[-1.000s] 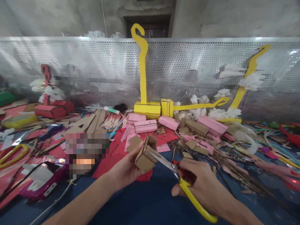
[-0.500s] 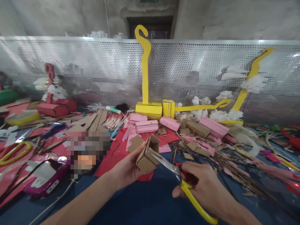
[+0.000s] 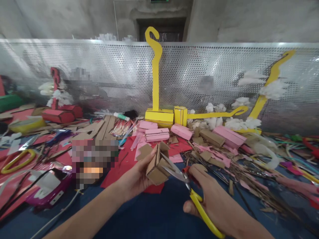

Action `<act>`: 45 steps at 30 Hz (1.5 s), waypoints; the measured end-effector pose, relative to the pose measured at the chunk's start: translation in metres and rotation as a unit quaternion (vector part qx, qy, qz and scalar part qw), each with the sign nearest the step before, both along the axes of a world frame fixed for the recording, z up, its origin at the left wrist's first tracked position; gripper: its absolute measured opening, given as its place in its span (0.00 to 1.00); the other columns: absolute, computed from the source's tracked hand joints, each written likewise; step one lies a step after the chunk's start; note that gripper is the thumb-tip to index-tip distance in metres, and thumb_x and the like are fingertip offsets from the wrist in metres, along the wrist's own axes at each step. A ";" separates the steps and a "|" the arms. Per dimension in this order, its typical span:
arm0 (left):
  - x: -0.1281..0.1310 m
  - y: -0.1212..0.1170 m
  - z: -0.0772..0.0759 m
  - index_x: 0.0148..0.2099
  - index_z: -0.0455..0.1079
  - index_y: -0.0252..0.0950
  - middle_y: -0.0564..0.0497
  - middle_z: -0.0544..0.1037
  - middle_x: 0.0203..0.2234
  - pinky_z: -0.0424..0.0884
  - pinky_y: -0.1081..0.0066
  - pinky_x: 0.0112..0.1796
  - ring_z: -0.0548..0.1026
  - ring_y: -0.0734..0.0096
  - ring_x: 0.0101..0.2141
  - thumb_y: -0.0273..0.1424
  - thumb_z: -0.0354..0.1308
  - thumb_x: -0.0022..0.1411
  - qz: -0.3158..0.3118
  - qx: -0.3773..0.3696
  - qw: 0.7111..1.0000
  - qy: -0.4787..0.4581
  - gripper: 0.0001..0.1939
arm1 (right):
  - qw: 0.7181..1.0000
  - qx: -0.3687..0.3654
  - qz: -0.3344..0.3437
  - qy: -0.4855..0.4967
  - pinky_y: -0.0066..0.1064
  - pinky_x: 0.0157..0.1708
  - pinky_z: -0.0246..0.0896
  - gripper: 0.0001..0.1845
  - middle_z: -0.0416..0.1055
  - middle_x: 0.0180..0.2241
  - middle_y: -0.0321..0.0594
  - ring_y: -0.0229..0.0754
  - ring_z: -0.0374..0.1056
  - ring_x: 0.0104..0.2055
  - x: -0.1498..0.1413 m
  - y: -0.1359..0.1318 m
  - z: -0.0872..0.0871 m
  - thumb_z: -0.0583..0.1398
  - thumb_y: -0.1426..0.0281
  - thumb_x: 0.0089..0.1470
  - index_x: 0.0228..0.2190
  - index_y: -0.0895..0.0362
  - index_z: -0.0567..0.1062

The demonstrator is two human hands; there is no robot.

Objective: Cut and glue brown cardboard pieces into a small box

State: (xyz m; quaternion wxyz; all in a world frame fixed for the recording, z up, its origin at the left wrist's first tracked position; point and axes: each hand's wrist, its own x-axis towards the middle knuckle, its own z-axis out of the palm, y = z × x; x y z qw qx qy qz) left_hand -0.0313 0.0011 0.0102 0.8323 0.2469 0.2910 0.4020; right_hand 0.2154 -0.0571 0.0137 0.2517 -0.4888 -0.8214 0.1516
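My left hand [image 3: 138,177] is closed around a small cardboard box [image 3: 157,171] whose open end is turned up and to the right, with a flap sticking out on its left. My right hand [image 3: 209,196] grips a pair of scissors [image 3: 178,174] with a yellow-and-red handle. Their blades are parted and reach the box's near right edge; whether they bite into the cardboard is unclear. Under and behind the box lies a red sheet [image 3: 127,156]. Just beyond it sit several small pink boxes [image 3: 157,134].
A yellow hook-shaped stand [image 3: 156,79] rises at the back before a perforated metal panel [image 3: 112,76]. Twigs and cardboard scraps [image 3: 239,169] litter the right. At left are a purple power strip [image 3: 50,192] with cords and yellow-handled scissors [image 3: 20,161].
The scissors have opened wider, and their blades have shifted slightly left onto the box's edge. My right hand's fingers have spread with the handles. The left hand keeps its hold on the box.
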 end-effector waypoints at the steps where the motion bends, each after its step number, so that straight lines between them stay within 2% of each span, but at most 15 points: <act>1: 0.000 0.000 -0.001 0.50 0.75 0.30 0.46 0.84 0.35 0.81 0.72 0.34 0.83 0.69 0.31 0.36 0.61 0.67 0.002 0.007 1.000 0.005 0.15 | 1.000 -0.007 0.002 -0.002 0.36 0.40 0.64 0.28 0.68 0.42 0.45 0.48 0.67 0.40 0.001 0.000 0.000 0.64 0.47 0.54 0.43 0.55 0.66; 5: 0.001 -0.001 -0.001 0.53 0.74 0.31 0.47 0.84 0.34 0.80 0.72 0.33 0.83 0.68 0.31 0.37 0.61 0.67 -0.002 0.021 1.000 0.018 0.17 | 0.999 -0.035 0.003 -0.020 0.40 0.44 0.65 0.31 0.68 0.47 0.50 0.53 0.67 0.45 0.003 -0.002 0.003 0.66 0.50 0.52 0.48 0.56 0.65; 13: 0.000 0.004 -0.003 0.55 0.71 0.29 0.46 0.84 0.33 0.79 0.74 0.32 0.83 0.70 0.28 0.36 0.57 0.70 0.025 -0.021 0.999 0.017 0.18 | 0.999 -0.049 0.014 -0.011 0.41 0.49 0.63 0.31 0.66 0.48 0.48 0.53 0.66 0.48 0.007 -0.001 0.006 0.69 0.54 0.51 0.48 0.56 0.66; 16: 0.000 0.005 -0.007 0.56 0.72 0.29 0.45 0.84 0.34 0.80 0.72 0.32 0.83 0.68 0.29 0.37 0.57 0.70 0.012 -0.012 1.000 0.013 0.19 | 0.999 -0.050 0.014 0.005 0.41 0.49 0.62 0.31 0.66 0.49 0.48 0.54 0.65 0.49 0.004 -0.001 0.007 0.69 0.54 0.50 0.48 0.56 0.66; 20: 0.001 0.003 -0.010 0.56 0.72 0.29 0.43 0.84 0.37 0.80 0.71 0.35 0.83 0.66 0.32 0.37 0.58 0.69 -0.015 0.000 1.000 0.004 0.19 | 0.998 -0.052 0.013 0.016 0.41 0.46 0.61 0.30 0.66 0.46 0.46 0.53 0.65 0.45 0.002 -0.001 0.007 0.69 0.52 0.50 0.45 0.55 0.66; 24: 0.002 0.001 -0.009 0.56 0.72 0.29 0.44 0.84 0.35 0.80 0.72 0.34 0.83 0.67 0.31 0.36 0.61 0.67 -0.010 0.001 1.000 0.005 0.20 | 0.998 -0.060 0.006 0.009 0.41 0.45 0.61 0.30 0.66 0.45 0.46 0.52 0.65 0.44 0.003 -0.003 0.008 0.68 0.50 0.50 0.44 0.56 0.66; 29: 0.004 0.001 -0.005 0.53 0.73 0.29 0.47 0.83 0.32 0.79 0.73 0.32 0.81 0.69 0.27 0.36 0.59 0.69 0.003 0.006 1.000 0.021 0.16 | 0.997 -0.072 0.004 0.005 0.39 0.42 0.60 0.31 0.67 0.44 0.44 0.50 0.65 0.42 0.004 -0.005 0.010 0.69 0.49 0.49 0.43 0.56 0.67; 38: 0.002 0.000 -0.009 0.56 0.72 0.30 0.43 0.84 0.39 0.80 0.70 0.35 0.83 0.66 0.33 0.36 0.58 0.69 -0.016 -0.025 0.999 0.027 0.19 | 0.999 -0.036 -0.006 0.028 0.32 0.31 0.53 0.27 0.67 0.34 0.37 0.43 0.61 0.31 0.000 -0.003 0.004 0.66 0.45 0.50 0.31 0.54 0.67; 45: 0.002 -0.001 -0.007 0.55 0.73 0.30 0.44 0.84 0.37 0.80 0.70 0.36 0.83 0.65 0.33 0.36 0.59 0.69 -0.019 -0.027 0.999 0.015 0.18 | 1.000 0.008 -0.017 0.024 0.30 0.27 0.51 0.28 0.65 0.28 0.35 0.39 0.57 0.27 -0.005 -0.004 0.008 0.67 0.45 0.48 0.26 0.54 0.65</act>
